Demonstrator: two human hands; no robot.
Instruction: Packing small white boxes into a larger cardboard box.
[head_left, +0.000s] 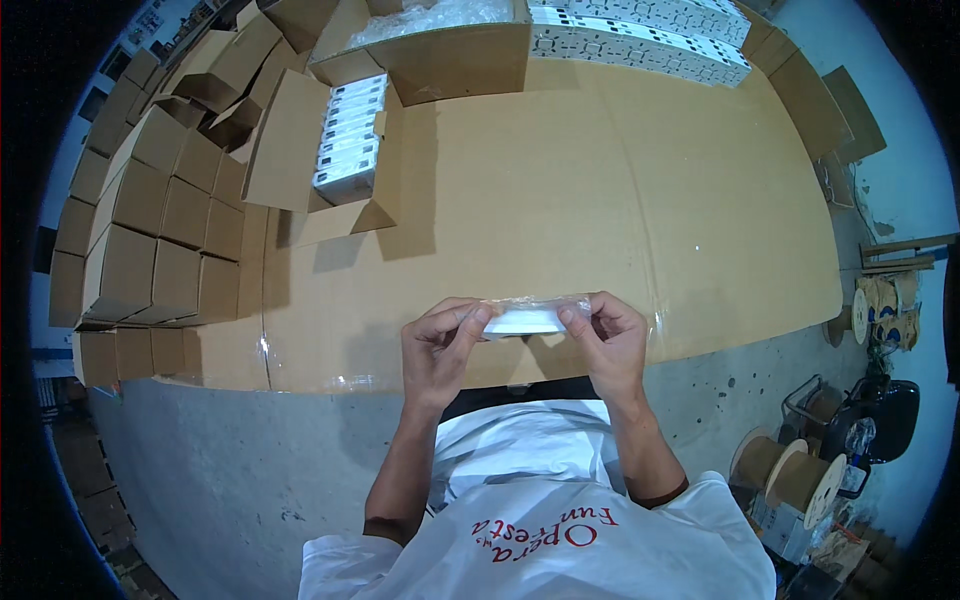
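Both my hands hold one small white flat item in a clear plastic bag (524,318) just above the near edge of a cardboard-covered table (560,200). My left hand (442,345) pinches its left end with thumb and fingers. The item's right end is pinched by my right hand (608,335). The bag's clear film sticks out a little above the white item.
An open carton (300,140) with a row of small white boxes (350,135) stands at the table's far left. Stacked shut cartons (140,230) fill the left. More white boxes (640,30) lie at the back. Cable spools (790,470) sit on the floor at right.
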